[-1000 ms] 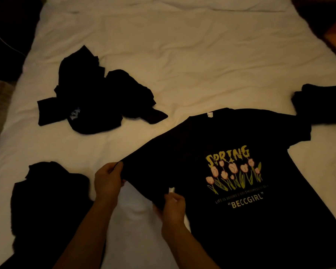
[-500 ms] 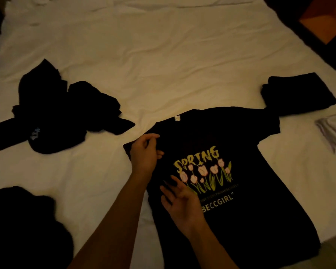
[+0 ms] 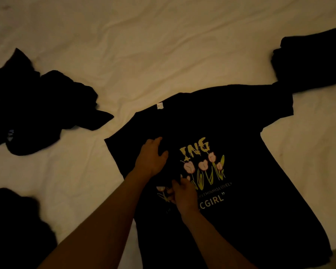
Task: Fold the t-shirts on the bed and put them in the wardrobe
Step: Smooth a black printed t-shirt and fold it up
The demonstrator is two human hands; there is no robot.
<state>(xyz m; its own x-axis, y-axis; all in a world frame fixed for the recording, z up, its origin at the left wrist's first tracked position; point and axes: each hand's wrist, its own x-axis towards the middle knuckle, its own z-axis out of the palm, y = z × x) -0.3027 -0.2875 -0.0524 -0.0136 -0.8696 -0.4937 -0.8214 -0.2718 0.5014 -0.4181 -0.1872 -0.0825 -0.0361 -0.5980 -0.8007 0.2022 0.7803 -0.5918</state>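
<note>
here the black t-shirt [image 3: 241, 191] lies print-up on the bed [image 3: 163, 45], collar away from the person, long axis running from the neck label toward the viewer. its left side is already folded in over the print. the left hand [image 3: 151, 160] rests flat on that fold, fingers relaxed; the right hand [image 3: 182, 195] lies on the flap's lower part, whether pinching cloth i cannot tell. the unfolded right sleeve [image 3: 275, 107] lies well off to the right, nearer the right hand, so that side likely folds next

bed [image 3: 163, 45] | white rumpled sheet fills view | dim warm light
</note>
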